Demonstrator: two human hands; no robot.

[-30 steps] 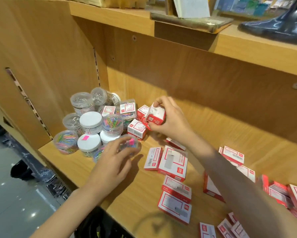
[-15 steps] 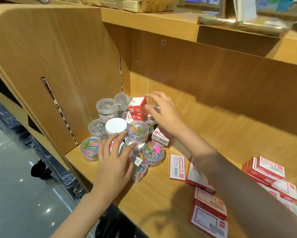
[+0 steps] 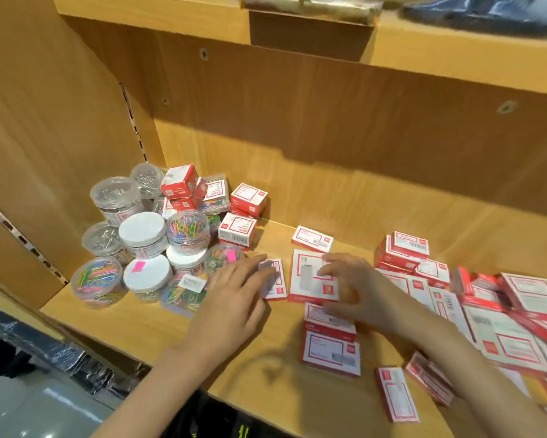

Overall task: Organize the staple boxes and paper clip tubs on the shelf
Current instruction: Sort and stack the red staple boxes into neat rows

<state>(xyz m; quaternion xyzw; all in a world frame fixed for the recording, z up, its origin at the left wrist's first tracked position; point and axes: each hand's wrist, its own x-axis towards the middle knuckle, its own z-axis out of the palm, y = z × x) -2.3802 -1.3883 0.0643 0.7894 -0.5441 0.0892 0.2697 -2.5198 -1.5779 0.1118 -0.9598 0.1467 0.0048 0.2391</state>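
On the wooden shelf [image 3: 133,324], two flat staple boxes lie side by side in the middle, and both hands are set over them. The narrow staple box [image 3: 273,279] is found directly ahead of the left hand [image 3: 234,298], touching its fingertips; its long axis runs away from the person, toward the back panel. The left hand is laid flat, palm down, fingers straight and spread, nothing being gripped. Just to the right of that box, the larger staple box [image 3: 310,279] lies face up, with its long side also running front to back. The right hand [image 3: 357,289] is held over its right edge, fingers curled downward with the tips touching the box top; whether the box is actually pinched cannot be told, as the thumb is blurred. The left hand is thus judged nearer the narrow box, the right hand nearer the larger one.

The paper clip tubs [image 3: 142,235] are clustered at the left end of the shelf, some stacked, with small staple boxes [image 3: 237,229] piled against and upon them at the back. To the right, a loose heap of staple boxes [image 3: 506,324] is spread, and more flat boxes [image 3: 330,349] lie under the right wrist toward the shelf's front edge.
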